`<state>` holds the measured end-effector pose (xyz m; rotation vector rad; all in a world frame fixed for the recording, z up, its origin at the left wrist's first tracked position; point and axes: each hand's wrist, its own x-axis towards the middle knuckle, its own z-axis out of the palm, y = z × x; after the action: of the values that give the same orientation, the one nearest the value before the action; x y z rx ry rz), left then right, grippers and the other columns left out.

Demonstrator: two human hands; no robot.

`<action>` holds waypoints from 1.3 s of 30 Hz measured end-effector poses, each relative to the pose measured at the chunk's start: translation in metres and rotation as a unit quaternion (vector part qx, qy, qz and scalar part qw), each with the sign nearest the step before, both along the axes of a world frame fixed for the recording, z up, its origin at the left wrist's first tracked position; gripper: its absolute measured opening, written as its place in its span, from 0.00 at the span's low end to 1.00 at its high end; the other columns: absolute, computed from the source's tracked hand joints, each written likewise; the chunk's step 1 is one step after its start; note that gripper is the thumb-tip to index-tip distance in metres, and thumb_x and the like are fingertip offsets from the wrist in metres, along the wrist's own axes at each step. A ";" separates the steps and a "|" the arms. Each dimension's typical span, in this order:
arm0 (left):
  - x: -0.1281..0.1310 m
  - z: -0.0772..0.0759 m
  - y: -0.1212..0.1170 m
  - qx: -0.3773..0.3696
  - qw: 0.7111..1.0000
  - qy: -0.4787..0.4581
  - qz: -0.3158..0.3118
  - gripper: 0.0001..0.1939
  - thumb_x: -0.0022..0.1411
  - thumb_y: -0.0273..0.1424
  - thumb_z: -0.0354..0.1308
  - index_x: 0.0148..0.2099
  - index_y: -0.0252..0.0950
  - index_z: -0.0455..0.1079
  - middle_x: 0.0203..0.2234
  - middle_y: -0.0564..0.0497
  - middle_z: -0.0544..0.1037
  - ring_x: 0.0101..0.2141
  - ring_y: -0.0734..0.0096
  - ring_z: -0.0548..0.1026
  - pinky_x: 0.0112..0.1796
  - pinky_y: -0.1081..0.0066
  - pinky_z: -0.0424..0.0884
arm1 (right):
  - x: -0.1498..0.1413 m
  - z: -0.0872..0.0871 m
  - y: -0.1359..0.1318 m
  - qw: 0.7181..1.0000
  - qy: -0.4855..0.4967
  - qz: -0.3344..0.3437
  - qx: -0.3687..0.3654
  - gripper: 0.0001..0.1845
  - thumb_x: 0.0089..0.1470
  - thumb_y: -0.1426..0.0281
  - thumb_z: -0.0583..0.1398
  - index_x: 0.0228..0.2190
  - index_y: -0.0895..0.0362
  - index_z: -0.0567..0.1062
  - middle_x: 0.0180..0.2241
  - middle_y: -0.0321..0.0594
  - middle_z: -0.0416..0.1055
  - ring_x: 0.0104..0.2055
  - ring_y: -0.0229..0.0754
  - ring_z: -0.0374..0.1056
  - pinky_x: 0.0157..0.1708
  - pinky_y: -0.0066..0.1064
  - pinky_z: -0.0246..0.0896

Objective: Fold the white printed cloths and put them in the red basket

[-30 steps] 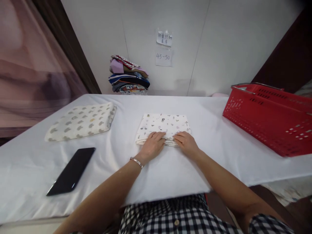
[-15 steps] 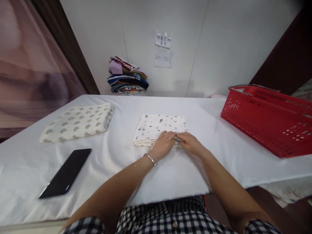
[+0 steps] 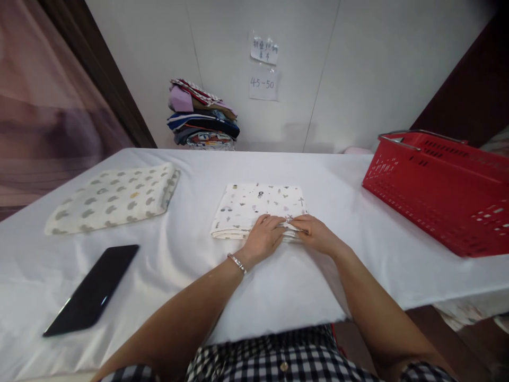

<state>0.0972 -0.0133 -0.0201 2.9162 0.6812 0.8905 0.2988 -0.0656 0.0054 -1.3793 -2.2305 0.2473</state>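
Note:
A white cloth [image 3: 258,201] with small printed figures lies folded in layers in front of me. My left hand [image 3: 265,236] rests at the middle of its near edge, fingers curled over the top layers. Just to the right, my right hand [image 3: 316,233] pinches the same near edge between thumb and fingers. The fingertips of both hands almost meet there, and part of the edge is hidden beneath them. A silver bracelet [image 3: 237,263] circles my left wrist.
A cream cloth [image 3: 115,199] with grey mouse-head prints lies folded at left, with a black phone [image 3: 93,289] nearer me. At right stands a red basket [image 3: 433,191]. Beyond the white-covered table [image 3: 191,297] rises a stack of folded fabrics [image 3: 204,116] by the wall.
My left hand has slid right along the cloth's near edge until it sits beside my right hand. My right hand still grips that edge. The view has shifted slightly.

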 end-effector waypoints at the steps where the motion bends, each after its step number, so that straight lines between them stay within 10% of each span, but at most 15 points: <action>1: 0.000 -0.001 0.000 -0.001 1.000 0.000 -0.003 0.10 0.64 0.27 0.47 0.42 0.39 0.70 0.47 0.49 0.72 0.47 0.69 0.68 0.52 0.59 0.59 | -0.001 0.003 -0.002 1.000 0.001 0.005 -0.004 0.23 0.48 0.81 0.52 0.43 0.51 0.73 0.41 0.37 0.73 0.45 0.43 0.66 0.44 0.36 0.62; 8: 0.003 0.003 -0.002 0.018 1.000 0.012 0.012 0.10 0.64 0.27 0.47 0.40 0.37 0.69 0.43 0.49 0.73 0.44 0.69 0.69 0.51 0.61 0.59 | -0.018 0.018 -0.009 1.000 -0.001 0.022 -0.014 0.16 0.50 0.74 0.58 0.42 0.52 0.68 0.41 0.39 0.71 0.43 0.44 0.66 0.44 0.37 0.60; 28: -0.002 -0.004 -0.007 0.085 0.990 0.083 0.073 0.10 0.61 0.19 0.44 0.41 0.35 0.63 0.41 0.47 0.72 0.39 0.68 0.70 0.46 0.64 0.60 | -0.013 -0.012 -0.001 0.997 -0.045 -0.014 0.054 0.11 0.54 0.71 0.54 0.37 0.52 0.75 0.41 0.40 0.72 0.45 0.45 0.65 0.42 0.37 0.64; 39: -0.078 -0.002 0.015 0.087 0.977 0.084 0.176 0.12 0.59 0.17 0.43 0.39 0.35 0.63 0.42 0.44 0.73 0.41 0.65 0.71 0.42 0.63 0.63 | -0.013 -0.012 -0.001 0.997 -0.061 -0.016 0.046 0.09 0.54 0.69 0.54 0.32 0.52 0.75 0.37 0.40 0.70 0.40 0.45 0.64 0.37 0.36 0.63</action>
<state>0.0192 0.0018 -0.0218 3.1061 1.2230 0.7633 0.2859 -0.0663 -0.0069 -1.4125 -2.2862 0.0490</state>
